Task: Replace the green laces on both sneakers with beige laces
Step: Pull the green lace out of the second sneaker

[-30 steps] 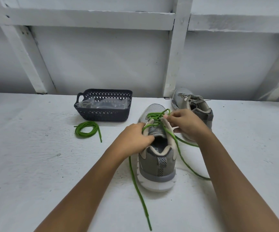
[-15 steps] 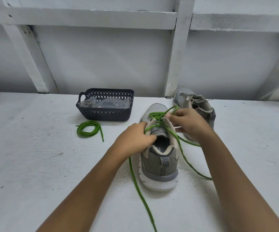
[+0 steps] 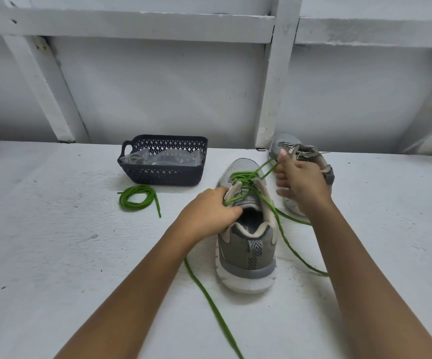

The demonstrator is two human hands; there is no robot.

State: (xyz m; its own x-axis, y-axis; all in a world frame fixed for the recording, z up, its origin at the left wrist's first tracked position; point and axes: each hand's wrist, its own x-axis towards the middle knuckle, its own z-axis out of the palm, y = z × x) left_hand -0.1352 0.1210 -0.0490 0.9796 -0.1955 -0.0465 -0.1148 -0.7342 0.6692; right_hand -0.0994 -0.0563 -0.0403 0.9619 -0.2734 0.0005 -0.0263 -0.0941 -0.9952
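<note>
The sneaker (image 3: 246,255) stood in the middle of the table (image 3: 54,255), its long axis running near to far, heel towards the person and toe away. The left hand (image 3: 209,211) gripped its left collar, fingers curled over the edge beside the tongue, pinning it down. The right hand (image 3: 303,182) was raised just to the far right of the eyelets and pinched a strand of the green lace (image 3: 239,174) between thumb and forefinger, the other fingers loosely spread. From that pinch the strand ran down and to the near left into the upper eyelets, so the lace lay left of and below the right hand, and a pull would have to go on to the far right, along the strand, to draw it out. The lace's loose lengths trailed near on both sides of the heel. The right hand was plainly the nearer one for the pulling; the left looked best kept as the anchor.

Behind the right hand a far sneaker (image 3: 310,154) already carried beige laces. A coiled lace (image 3: 138,188), green, lay just near a dark basket (image 3: 163,177).
</note>
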